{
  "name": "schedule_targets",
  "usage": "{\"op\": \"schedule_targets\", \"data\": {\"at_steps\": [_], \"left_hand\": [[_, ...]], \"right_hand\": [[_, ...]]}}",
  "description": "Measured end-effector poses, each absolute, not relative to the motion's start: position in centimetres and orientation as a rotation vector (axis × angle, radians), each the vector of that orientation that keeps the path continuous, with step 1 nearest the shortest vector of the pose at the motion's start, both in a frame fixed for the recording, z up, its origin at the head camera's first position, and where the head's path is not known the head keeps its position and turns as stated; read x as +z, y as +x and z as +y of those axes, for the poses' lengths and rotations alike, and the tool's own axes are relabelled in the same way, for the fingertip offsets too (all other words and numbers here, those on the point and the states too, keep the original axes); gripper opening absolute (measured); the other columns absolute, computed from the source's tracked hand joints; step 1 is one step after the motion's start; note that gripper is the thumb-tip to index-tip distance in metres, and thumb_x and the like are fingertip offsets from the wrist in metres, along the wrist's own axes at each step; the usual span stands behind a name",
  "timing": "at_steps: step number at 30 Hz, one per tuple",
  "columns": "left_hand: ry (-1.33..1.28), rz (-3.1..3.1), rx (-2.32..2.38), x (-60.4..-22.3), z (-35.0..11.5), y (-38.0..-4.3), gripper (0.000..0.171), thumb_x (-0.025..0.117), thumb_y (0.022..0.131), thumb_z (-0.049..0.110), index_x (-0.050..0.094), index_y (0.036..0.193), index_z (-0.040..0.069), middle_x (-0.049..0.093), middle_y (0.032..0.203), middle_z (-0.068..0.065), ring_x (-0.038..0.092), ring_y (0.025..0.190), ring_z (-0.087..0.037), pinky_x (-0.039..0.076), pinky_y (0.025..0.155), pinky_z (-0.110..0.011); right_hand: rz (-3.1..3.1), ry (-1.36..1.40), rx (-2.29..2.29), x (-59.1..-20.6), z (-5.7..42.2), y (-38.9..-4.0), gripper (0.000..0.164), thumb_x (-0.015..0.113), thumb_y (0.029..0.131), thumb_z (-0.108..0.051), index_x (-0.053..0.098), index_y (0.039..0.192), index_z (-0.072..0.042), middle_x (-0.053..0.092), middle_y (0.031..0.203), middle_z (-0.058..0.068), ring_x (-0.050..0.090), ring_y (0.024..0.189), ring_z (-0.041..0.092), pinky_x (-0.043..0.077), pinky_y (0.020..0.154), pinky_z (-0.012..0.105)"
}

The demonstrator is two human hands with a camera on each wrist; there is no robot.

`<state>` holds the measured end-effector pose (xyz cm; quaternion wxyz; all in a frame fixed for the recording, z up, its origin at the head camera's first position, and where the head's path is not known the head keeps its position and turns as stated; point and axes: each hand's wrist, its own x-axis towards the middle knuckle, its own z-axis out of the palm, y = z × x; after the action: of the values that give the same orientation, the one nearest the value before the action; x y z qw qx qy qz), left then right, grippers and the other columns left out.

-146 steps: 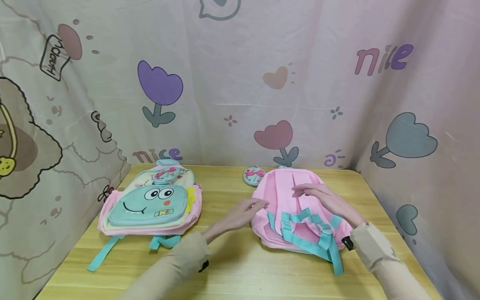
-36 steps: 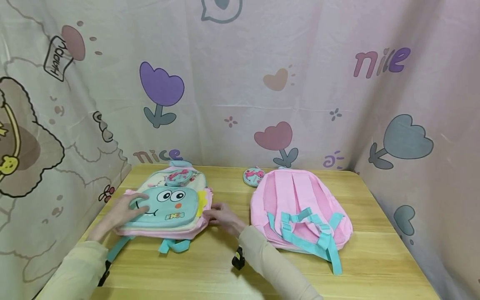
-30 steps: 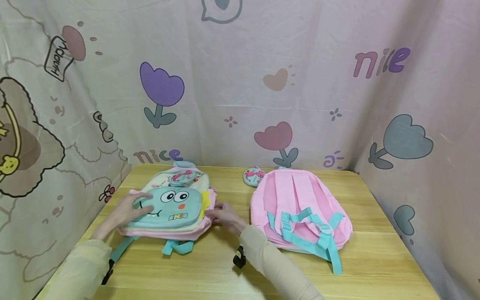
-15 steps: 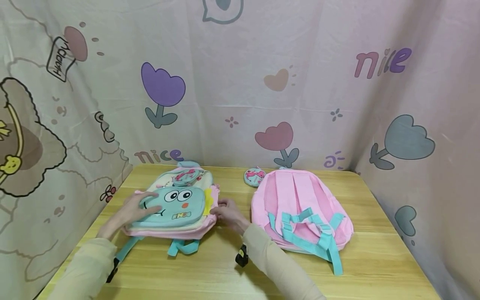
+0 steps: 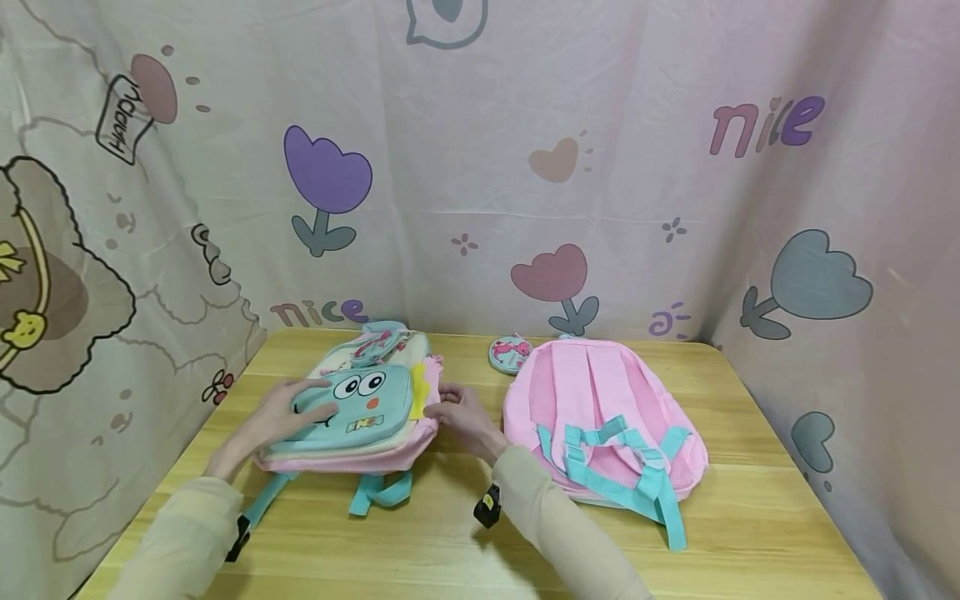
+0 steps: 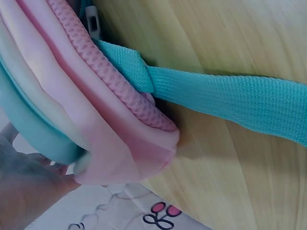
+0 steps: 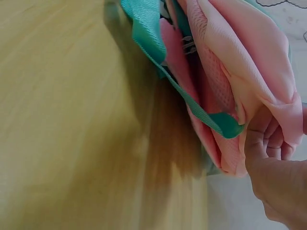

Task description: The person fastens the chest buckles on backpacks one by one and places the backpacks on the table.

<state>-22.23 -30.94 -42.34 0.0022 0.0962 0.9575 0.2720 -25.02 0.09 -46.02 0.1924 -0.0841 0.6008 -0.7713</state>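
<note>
A child's backpack with a teal cartoon-face front pocket and pink sides lies face up on the left of the table. My left hand grips its left side, thumb and forefinger over the face pocket. In the left wrist view that hand is at the teal pocket's edge. My right hand pinches the pink fabric on the right side, seen closely in the right wrist view with the fingers curled into the cloth. The right side stands raised, and teal straps hang out below.
A second pink backpack lies straps up to the right, its teal straps trailing toward the front. A small round teal pouch rests beside its top. A patterned curtain borders the wooden table behind and at both sides.
Both hands went from near the right backpack to the left one and took hold of its sides. It has since shifted rightward and its right side has tilted up.
</note>
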Motion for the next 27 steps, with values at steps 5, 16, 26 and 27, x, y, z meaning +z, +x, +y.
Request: {"op": "schedule_targets", "data": {"at_steps": [5,16,26,27], "left_hand": [[0.376,3.025,0.922,-41.9,-29.7,-22.1,0.058,0.068,0.094,0.038,0.057,0.14,0.004,0.041,0.147,-0.039,0.036,0.134,-0.058,0.03,0.102,-0.08],[0.414,2.999,1.003,-41.3,-28.0,-22.5,0.059,0.064,0.097,0.041,0.054,0.145,0.008,0.038,0.153,-0.033,0.033,0.139,-0.056,0.027,0.106,-0.079],[0.412,2.969,1.057,-40.0,-25.8,-23.1,0.065,0.06,0.098,0.047,0.045,0.152,0.015,0.033,0.162,-0.024,0.025,0.149,-0.051,0.022,0.113,-0.076],[0.413,2.959,1.068,-39.8,-25.6,-23.1,0.065,0.06,0.098,0.048,0.044,0.153,0.016,0.032,0.162,-0.023,0.024,0.15,-0.051,0.021,0.114,-0.076]], "right_hand": [[1.68,-0.259,-2.17,-45.4,0.2,-25.0,0.044,0.062,0.084,0.006,0.054,0.126,0.014,0.062,0.092,0.001,0.061,0.08,0.009,0.054,0.072,0.016],[1.724,-0.355,-2.266,-43.7,0.3,-24.8,0.041,0.063,0.083,0.003,0.056,0.122,0.013,0.058,0.105,0.006,0.06,0.084,0.009,0.053,0.074,0.018],[1.821,-0.413,-2.278,-42.0,0.4,-25.0,0.043,0.065,0.084,-0.002,0.058,0.124,0.012,0.061,0.117,0.013,0.062,0.089,0.009,0.054,0.077,0.018],[1.826,-0.417,-2.279,-41.8,0.4,-25.0,0.043,0.065,0.084,-0.002,0.058,0.125,0.012,0.061,0.118,0.014,0.062,0.089,0.009,0.055,0.077,0.018]]}}
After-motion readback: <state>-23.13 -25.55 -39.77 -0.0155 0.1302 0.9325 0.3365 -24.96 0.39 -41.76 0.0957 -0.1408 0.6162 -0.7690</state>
